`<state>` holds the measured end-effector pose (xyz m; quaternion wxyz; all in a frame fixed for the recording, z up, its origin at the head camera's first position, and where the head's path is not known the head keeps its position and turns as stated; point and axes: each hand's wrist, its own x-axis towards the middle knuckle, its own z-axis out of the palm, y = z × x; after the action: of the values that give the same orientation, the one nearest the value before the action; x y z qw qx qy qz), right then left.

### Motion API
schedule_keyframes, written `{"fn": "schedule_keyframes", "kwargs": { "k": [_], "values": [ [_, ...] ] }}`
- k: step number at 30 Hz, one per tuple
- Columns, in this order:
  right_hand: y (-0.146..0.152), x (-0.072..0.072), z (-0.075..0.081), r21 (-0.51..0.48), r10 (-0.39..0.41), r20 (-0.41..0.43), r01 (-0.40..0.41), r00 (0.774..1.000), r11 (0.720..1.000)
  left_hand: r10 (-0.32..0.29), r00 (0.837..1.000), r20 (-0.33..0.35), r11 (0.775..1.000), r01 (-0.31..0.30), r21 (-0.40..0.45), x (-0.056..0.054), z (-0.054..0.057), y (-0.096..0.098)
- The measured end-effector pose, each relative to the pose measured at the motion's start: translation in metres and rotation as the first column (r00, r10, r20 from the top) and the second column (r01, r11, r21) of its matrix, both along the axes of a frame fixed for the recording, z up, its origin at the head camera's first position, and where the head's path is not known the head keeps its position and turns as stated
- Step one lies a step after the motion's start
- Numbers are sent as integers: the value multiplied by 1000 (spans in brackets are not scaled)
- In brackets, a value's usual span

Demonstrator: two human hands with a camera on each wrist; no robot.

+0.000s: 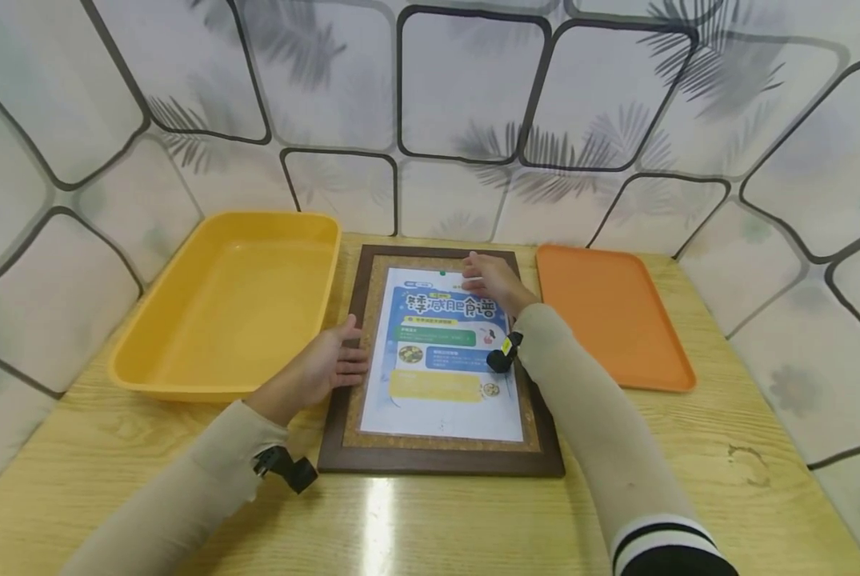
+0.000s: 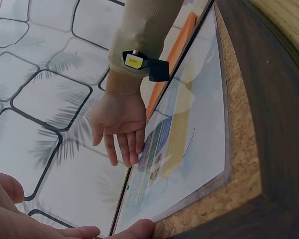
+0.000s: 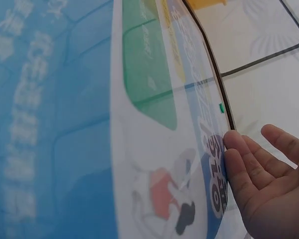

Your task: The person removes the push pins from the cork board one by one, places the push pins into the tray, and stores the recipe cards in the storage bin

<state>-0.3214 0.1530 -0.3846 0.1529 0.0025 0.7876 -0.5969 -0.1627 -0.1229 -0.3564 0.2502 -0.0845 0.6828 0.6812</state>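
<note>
A cork board [image 1: 440, 460] with a dark brown wooden frame lies on the table, its cork [image 2: 236, 119] showing round a printed poster [image 1: 382, 400]. The poster carries blue, green and yellow blocks with Chinese lettering, and its surface is glossy. A small green pushpin [image 1: 442, 274] sits at its top edge. My left hand [image 1: 322, 366] is by the board's left side, fingers straight and reaching over the frame. Over the poster's upper right corner is my right hand [image 1: 498, 282], fingers extended and slightly bent, palm turned inward. Neither hand grips anything.
To the left stands a deep yellow tray [image 1: 221, 388], its side close to the board. A flat orange tray [image 1: 617, 320] lies to the right, partly behind the right sleeve. Patterned white cloth [image 1: 466, 80] encloses the wooden table [image 1: 458, 528] at the back and sides.
</note>
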Motion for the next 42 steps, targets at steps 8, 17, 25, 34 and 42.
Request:
{"fn": "schedule_keyframes", "kwargs": {
  "k": [8, 17, 25, 34, 42],
  "values": [
    [-5, -11, -8, 88, -1, -19, 2, 1000, 996, 61, 997, 52, 997, -63, 38, -1, -3, 6],
    [-9, -16, -8, 214, -28, -89, 47, 996, 976, 149, 982, 115, 983, -160, 92, -8, -7, 10],
    [-16, -20, -8, 392, -18, -122, 65, 992, 918, 180, 970, 163, 969, -203, 142, -10, -11, 10],
    [-20, -19, -10, 594, 112, -220, 42, 969, 804, 171, 973, 155, 976, -188, 108, -10, -11, 12],
    [-23, -27, -19, 580, 197, -298, 13, 934, 815, 121, 990, 74, 992, -122, 20, -8, -17, 14]
  ]
}}
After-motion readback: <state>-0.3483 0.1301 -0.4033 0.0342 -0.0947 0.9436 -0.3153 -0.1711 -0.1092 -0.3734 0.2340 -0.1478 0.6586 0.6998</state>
